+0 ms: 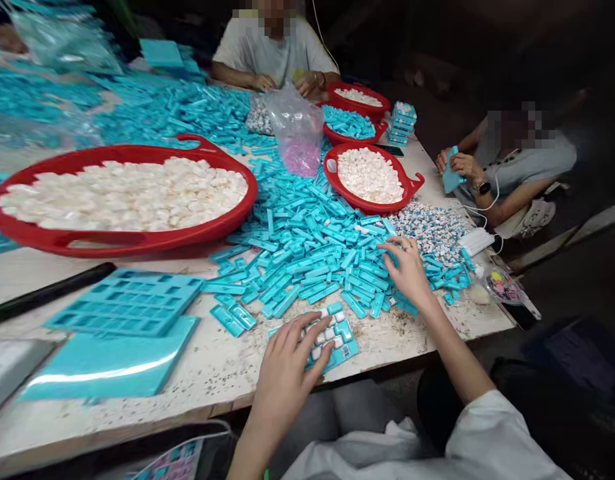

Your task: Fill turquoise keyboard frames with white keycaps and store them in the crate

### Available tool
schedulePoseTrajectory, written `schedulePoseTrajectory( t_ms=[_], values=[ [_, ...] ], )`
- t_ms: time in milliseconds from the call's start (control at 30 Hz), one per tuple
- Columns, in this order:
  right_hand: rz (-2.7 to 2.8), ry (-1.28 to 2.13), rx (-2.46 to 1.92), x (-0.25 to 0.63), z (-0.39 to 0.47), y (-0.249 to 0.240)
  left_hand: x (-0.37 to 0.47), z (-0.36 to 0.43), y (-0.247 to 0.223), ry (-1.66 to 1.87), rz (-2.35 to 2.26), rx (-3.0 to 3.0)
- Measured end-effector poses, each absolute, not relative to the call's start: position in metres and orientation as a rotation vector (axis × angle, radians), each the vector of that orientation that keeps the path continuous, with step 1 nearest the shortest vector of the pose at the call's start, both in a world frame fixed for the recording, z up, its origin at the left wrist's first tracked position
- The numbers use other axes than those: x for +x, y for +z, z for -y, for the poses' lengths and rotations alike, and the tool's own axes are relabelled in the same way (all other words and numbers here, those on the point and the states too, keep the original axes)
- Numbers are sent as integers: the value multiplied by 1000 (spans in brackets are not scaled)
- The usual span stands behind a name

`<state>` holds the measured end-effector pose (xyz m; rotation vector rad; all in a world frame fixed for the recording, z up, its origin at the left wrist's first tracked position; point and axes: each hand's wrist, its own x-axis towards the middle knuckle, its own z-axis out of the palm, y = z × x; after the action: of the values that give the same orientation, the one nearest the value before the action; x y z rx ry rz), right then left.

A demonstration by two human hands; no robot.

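My left hand (292,353) lies with spread fingers over a small blue board (345,350) set with white and blue key-like pieces, near the table's front edge. Its fingertips touch the white pieces, and part of the board is hidden beneath it. Farther right, my right hand (406,267) hovers at the right side of a heap of long blue pieces (307,257), thumb and fingers apart, with nothing visible between them. Just beyond that hand is a pile of small white and blue parts (430,230).
Red baskets of white pieces (187,235) (367,205) stand behind the heap. At left lie a blue grid tray (132,300), a flat blue sheet (107,367) and a black bar (52,293). One person (277,53) sits opposite, another (517,153) at right.
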<state>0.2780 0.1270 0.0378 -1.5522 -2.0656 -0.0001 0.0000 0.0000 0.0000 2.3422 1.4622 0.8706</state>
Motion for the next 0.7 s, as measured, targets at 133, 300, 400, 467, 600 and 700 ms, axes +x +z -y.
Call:
schedulePoseTrajectory(
  t_ms=[133,300,400,467,600,700],
  values=[
    [2244,51,-1658,269,-159,47,3,-1,1,880,-1470,2349],
    [2363,82,-1660,250,-175,58,4,-1,3,893,-1485,2335],
    [2403,120,-1614,234,-183,61,4,-1,3,902,-1475,2336],
    [2459,142,-1557,222,-189,62,4,-1,3,905,-1472,2336],
    [2553,63,-1448,199,-197,62,5,1,4,911,-1475,2321],
    [2642,45,-1397,187,-202,61,6,2,5,921,-1476,2296]
  ],
)
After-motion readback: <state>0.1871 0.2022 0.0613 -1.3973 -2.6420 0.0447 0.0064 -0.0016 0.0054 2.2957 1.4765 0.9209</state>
